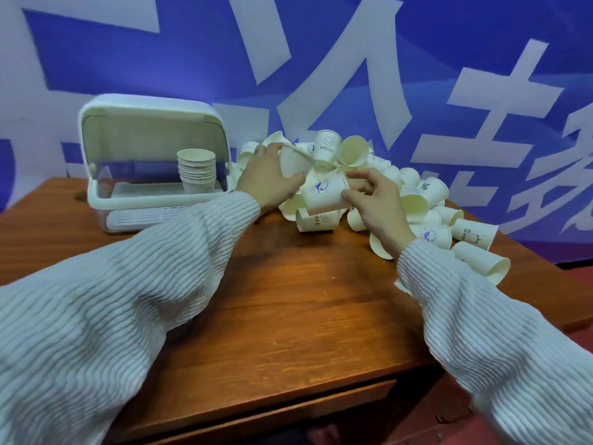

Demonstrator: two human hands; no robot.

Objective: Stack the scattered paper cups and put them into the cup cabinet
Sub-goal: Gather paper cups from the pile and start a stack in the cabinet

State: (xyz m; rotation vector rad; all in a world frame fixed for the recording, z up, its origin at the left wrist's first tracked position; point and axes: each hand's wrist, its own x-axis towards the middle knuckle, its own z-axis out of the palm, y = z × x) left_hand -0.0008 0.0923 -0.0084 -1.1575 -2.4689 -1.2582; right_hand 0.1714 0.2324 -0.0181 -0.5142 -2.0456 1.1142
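Observation:
A heap of white paper cups (414, 200) lies scattered across the back right of the wooden table (288, 300). My left hand (266, 178) grips a plain white cup (293, 162) at the heap's left side. My right hand (377, 200) holds a cup with a blue round logo (324, 194) lying on its side, just right of the left hand. The white cup cabinet (96, 194) stands at the back left with its lid raised. A stack of several nested cups (196, 170) stands upright inside it at the right.
A blue banner with large white characters (353, 75) fills the wall behind the table. Single cups (481, 261) lie near the table's right edge. The table's front edge and a drawer front (288, 409) are below my sleeves.

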